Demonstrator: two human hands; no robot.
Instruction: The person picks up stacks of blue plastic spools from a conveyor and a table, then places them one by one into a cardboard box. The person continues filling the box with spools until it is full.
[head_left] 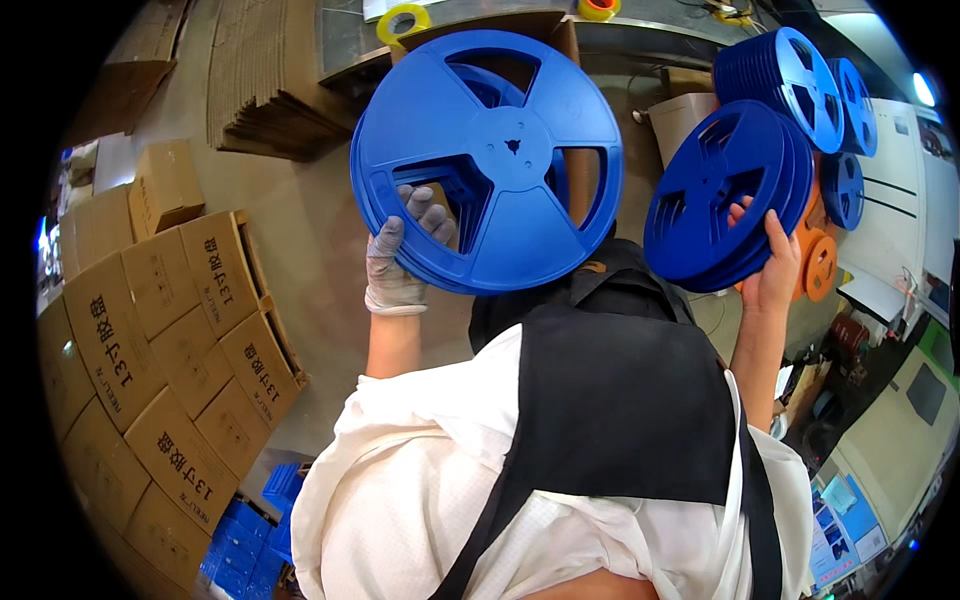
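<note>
My left hand (398, 262), in a light grey glove, grips a stack of large blue plastic reels (510, 225) by the rim and a cut-out. The front reel faces me nearly flat, with three wide openings and a small centre hole; the ones behind are mostly hidden. On the right, my bare right hand (774, 262) is closed round the edge of several more blue reels (680, 215), held tilted. Its fingertips reach into a cut-out. Behind the left stack, partly covered, stands a brown carton (572, 70).
Stacked cartons (160, 350) rise at the left, with flattened cardboard (262, 80) farther back. Rolls of yellow tape (403, 24) and orange tape (598, 8) lie on the far bench. More blue reels (765, 85) and orange reels (820, 268) stand at the right. Blue bins (240, 550) sit lower left.
</note>
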